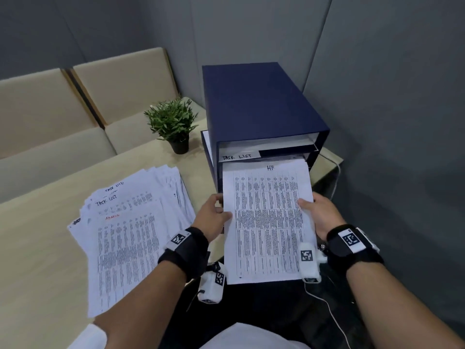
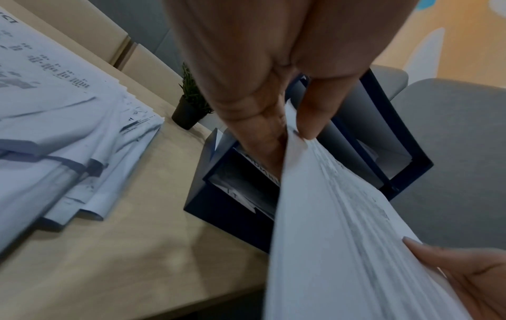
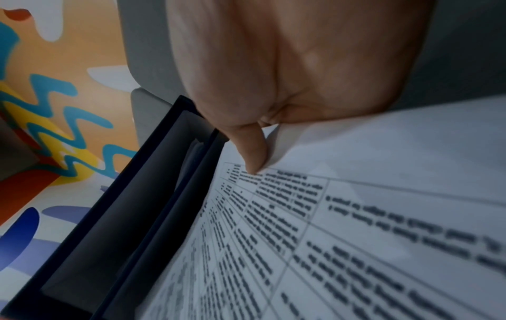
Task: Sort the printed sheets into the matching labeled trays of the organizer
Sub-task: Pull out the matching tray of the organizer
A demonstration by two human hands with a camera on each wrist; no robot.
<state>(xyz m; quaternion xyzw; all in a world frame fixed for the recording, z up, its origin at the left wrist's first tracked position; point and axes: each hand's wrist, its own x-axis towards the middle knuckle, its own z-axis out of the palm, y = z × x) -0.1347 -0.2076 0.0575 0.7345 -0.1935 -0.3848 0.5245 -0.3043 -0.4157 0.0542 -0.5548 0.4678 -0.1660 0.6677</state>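
Note:
A printed sheet headed "HR" (image 1: 266, 222) is held flat between both hands, its far edge at the mouth of a tray just under the one labelled "TASK LIST" (image 1: 237, 156) in the dark blue organizer (image 1: 254, 104). My left hand (image 1: 214, 217) pinches its left edge (image 2: 295, 132), thumb on top. My right hand (image 1: 319, 212) grips the right edge, thumb (image 3: 254, 155) pressing on the print. A fanned pile of printed sheets (image 1: 130, 222) lies on the table to the left, topped by pages headed "ADMIN" and "TASK LIST".
A small potted plant (image 1: 173, 124) stands on the beige table (image 1: 42, 248) just left of the organizer. Beige seat cushions (image 1: 75, 102) sit behind the table. Grey wall panels close in the corner behind and right of the organizer. A thin white cable (image 1: 334, 177) runs down at the right.

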